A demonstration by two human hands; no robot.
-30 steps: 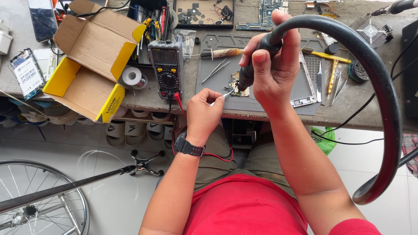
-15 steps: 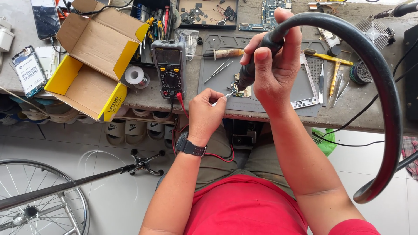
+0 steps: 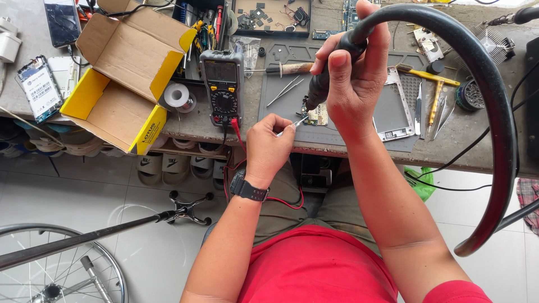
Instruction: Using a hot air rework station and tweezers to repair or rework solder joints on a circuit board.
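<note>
- Two hands meet over the small circuit board, which lies on the grey work mat near the bench's front edge.
- Your left hand pinches a pair of tweezers, tips touching the board's left side.
- Your right hand is clamped round the black handle of a hot-air tool; its nozzle points down at the board (the tip itself is hard to make out against it).
- Its thick black hose arcs right and down; where its lower end goes cannot be told.
- A multimeter sits left of the mat, beside an open cardboard box.
- A bicycle wheel is cut off at the lower left corner.
</note>
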